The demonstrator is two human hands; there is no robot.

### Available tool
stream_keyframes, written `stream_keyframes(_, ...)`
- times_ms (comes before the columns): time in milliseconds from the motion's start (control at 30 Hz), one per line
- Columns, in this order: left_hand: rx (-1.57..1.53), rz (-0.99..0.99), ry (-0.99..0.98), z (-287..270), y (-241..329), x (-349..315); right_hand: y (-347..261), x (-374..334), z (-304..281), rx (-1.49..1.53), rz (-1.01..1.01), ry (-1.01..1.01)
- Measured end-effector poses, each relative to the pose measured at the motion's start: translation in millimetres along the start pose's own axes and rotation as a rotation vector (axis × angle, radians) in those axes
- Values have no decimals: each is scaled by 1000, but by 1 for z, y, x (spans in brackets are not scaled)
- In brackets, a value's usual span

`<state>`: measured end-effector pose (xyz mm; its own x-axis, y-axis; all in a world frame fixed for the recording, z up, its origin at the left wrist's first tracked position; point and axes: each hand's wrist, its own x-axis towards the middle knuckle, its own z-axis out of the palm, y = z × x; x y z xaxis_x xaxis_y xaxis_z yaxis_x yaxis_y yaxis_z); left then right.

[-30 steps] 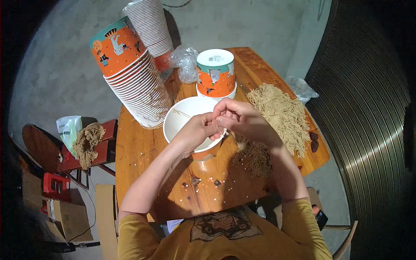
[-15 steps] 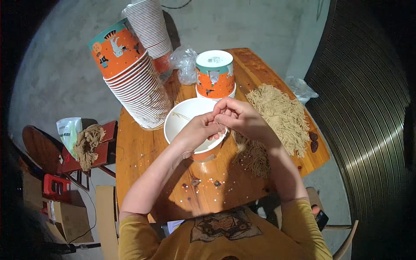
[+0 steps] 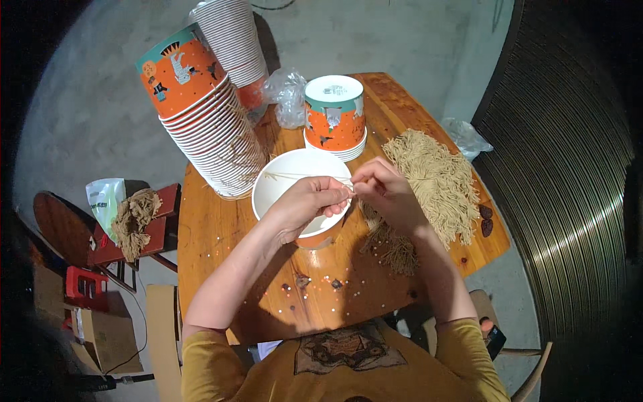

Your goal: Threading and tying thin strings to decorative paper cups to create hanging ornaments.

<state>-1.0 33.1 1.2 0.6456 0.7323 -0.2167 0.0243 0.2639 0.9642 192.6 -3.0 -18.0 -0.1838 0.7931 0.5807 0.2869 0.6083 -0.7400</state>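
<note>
My left hand is closed in a pinch over the right side of a white-lined paper tub. Thin tan strings come from its fingers and cross the tub's opening toward the left rim. At the tub's right edge my right hand pinches the strings too, its fingertips almost touching those of my left. Exactly how they pass between the fingers is too small to make out. Beside my right hand lies a large heap of tan strings, with a shaded bunch of strings nearer me.
Leaning stacks of orange tubs stand at the left, and an upturned tub stands behind. Clear plastic bags and dark dried pieces lie on the wooden table. Small beads are scattered nearest me. A red stool stands left.
My right hand has drawn a little to the right, away from my left hand. The strings over the tub now stretch straighter between the left rim and my fingers.
</note>
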Motion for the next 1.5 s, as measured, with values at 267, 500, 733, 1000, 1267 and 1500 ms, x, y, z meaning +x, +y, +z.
stream_keyframes(267, 4, -13, 34, 2, -1, 0, -2, -18, 9, -253, -81, 43)
stream_keyframes(500, -177, -101, -37, -1, 3, 2, -3, -22, 23, -244, -210, 162)
stream_keyframes(733, -349, -181, -80, -6, 2, 3, -8, -25, 24, -453, -313, 112)
stream_keyframes(1000, -198, -99, -32, -1, 5, -2, -7, -25, 11, -101, 202, 35)
stream_keyframes(1267, -91, -18, -6, 3, 2, 1, -8, -20, 8, -179, 179, -25)
stream_keyframes(1500, 227, 154, 73, 8, -1, 2, -8, -17, 4, -175, 165, -14)
